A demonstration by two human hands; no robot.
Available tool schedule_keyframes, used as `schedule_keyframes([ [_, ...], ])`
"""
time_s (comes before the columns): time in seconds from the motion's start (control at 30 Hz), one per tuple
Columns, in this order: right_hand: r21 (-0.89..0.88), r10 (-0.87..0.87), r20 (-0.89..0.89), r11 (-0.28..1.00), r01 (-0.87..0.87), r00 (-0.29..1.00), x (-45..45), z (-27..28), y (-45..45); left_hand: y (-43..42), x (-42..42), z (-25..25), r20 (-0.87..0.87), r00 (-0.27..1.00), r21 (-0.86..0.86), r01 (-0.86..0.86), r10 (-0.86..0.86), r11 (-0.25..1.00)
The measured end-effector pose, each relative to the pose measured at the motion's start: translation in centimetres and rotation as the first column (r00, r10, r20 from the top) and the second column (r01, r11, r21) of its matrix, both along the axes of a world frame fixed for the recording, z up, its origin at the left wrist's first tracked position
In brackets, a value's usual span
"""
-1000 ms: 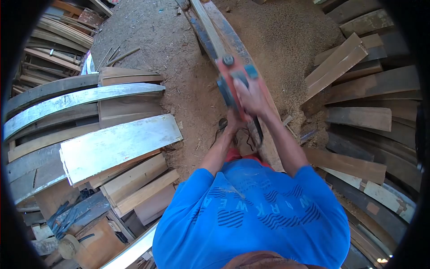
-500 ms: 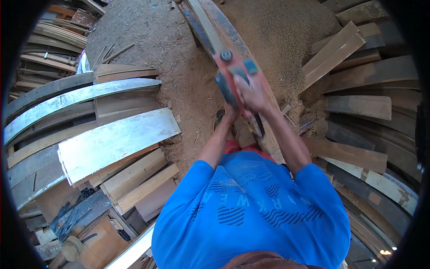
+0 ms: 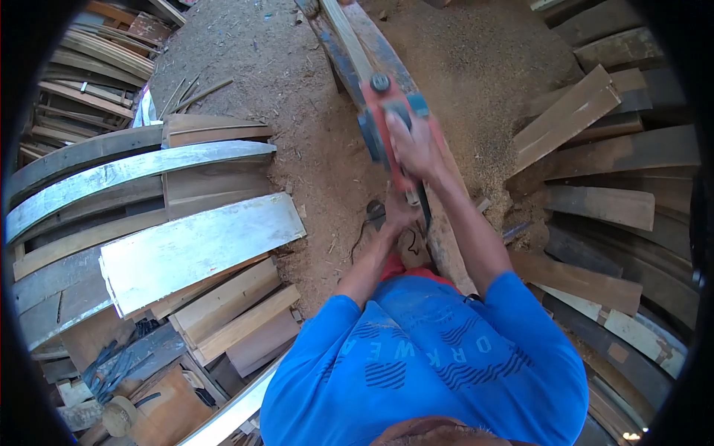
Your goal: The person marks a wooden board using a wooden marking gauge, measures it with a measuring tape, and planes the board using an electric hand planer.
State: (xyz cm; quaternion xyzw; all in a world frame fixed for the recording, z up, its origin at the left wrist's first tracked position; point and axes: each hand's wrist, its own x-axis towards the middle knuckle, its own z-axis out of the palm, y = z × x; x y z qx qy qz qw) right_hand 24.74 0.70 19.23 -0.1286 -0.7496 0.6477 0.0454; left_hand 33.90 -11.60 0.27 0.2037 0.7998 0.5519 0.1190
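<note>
My right hand (image 3: 418,149) is wrapped around the handle of a red and teal electric hand planer (image 3: 402,110). The planer rests over a narrow wooden strip (image 3: 344,39), which runs along a worn wooden bench (image 3: 448,249). Just behind the planer, my left hand (image 3: 401,212) is closed at the near end of the strip and seems to grip it; its fingers are partly hidden. A black cord trails from the rear of the planer beside that hand.
Stacked boards lie at left, topped by a pale whitish board (image 3: 201,253). More planks (image 3: 569,119) are piled at right. Sawdust and shavings cover the ground (image 3: 297,134). A mallet (image 3: 119,416) lies at lower left.
The planer and my right hand have moved slightly forward along the strip. My left hand has come back from beside the planer to behind it. The view has shifted a little.
</note>
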Motion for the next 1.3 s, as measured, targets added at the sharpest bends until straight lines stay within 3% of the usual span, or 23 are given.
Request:
schedule_keyframes([
  [0.07, 0.075, 0.023, -0.051, 0.997, -0.019, 0.998, -8.4, -0.9, 1.1, 0.0, -0.5, -3.6, -0.032, 0.999, -0.301, 0.024, -0.036, 0.953],
  [0.1, 0.154, 0.041, -0.107, 0.988, -0.024, 0.993, -12.1, -2.0, 1.6, 0.0, -1.1, -3.5, -0.034, 0.999, -0.302, 0.010, -0.021, 0.953],
  [0.17, -0.059, 0.051, 0.096, 0.997, -0.046, 0.994, -15.4, 2.5, 2.1, 0.1, -1.4, -2.9, -0.023, 1.000, -0.304, -0.011, 0.004, 0.953],
  [0.3, -0.300, 0.098, 0.092, 0.952, -0.066, 0.991, -17.9, 0.8, 2.9, 0.2, 0.6, -1.2, 0.034, 0.998, -0.300, -0.038, 0.051, 0.953],
  [0.4, -0.193, 0.055, 0.100, 0.981, -0.035, 0.993, -14.1, 0.8, 2.3, 0.3, 0.3, -0.7, 0.056, 0.996, -0.246, -0.056, 0.072, 0.968],
  [0.5, -0.193, 0.062, 0.141, 0.981, -0.034, 0.988, -9.1, -0.9, 1.6, 0.2, 0.1, -1.2, 0.052, 0.996, -0.150, -0.065, 0.073, 0.987],
  [0.57, -0.114, 0.055, 0.186, 0.993, -0.034, 0.981, -1.8, 2.1, 0.6, 0.2, 0.0, -1.2, 0.056, 0.996, -0.095, -0.062, 0.067, 0.994],
  [0.7, -0.005, 0.090, 0.078, 0.996, -0.090, 0.993, 13.0, 2.1, -1.0, 0.1, 0.0, -1.3, 0.093, 0.994, 0.021, -0.057, 0.055, 0.998],
  [0.73, -0.065, 0.163, 0.270, 0.986, -0.151, 0.949, 16.6, 2.9, -0.9, 0.1, 0.0, -1.3, 0.102, 0.993, 0.045, -0.061, 0.056, 0.997],
  [0.83, -0.023, 0.047, 0.244, 0.999, -0.043, 0.969, 23.6, 1.8, -2.1, -0.2, 0.2, -1.4, 0.127, 0.990, 0.104, -0.077, 0.063, 0.992],
  [0.93, -0.027, 0.052, 0.256, 0.999, -0.047, 0.965, 22.6, 1.1, -1.8, -1.5, 1.2, -0.9, 0.156, 0.983, 0.166, -0.123, 0.097, 0.978],
  [1.03, -0.011, 0.030, 0.160, 1.000, -0.029, 0.987, 16.3, 0.1, -1.8, -2.8, 3.0, 0.2, 0.183, 0.961, 0.230, -0.245, 0.206, 0.942],
  [1.07, -0.006, 0.009, 0.119, 1.000, -0.008, 0.993, 13.7, -0.8, -1.9, -3.5, 3.4, 0.5, 0.242, 0.954, 0.137, -0.217, 0.180, 0.966],
  [1.1, -0.004, -0.007, 0.090, 1.000, 0.008, 0.996, 10.8, -1.1, -1.8, -3.8, 3.4, 1.3, 0.399, 0.916, -0.122, 0.000, 0.049, 0.993],
  [1.13, -0.002, -0.022, 0.061, 1.000, 0.023, 0.998, 7.8, -1.3, -1.6, -4.1, 3.5, 2.1, 0.536, 0.839, -0.329, 0.315, -0.099, 0.890],
  [1.2, -0.012, -0.031, 0.052, 0.999, 0.032, 0.998, 1.4, -0.5, -1.0, -5.4, 5.1, 0.1, 0.397, 0.805, -0.149, 0.530, -0.441, 0.835],
  [1.23, -0.018, -0.032, 0.059, 0.999, 0.033, 0.998, -1.9, -0.1, -0.7, -5.8, 5.5, 0.8, 0.296, 0.840, -0.085, 0.498, -0.455, 0.863],
  [1.3, -0.040, -0.020, 0.118, 0.999, 0.025, 0.993, -8.4, 0.9, 0.0, -6.3, 6.1, 0.3, 0.349, 0.848, 0.020, 0.418, -0.398, 0.908],
])
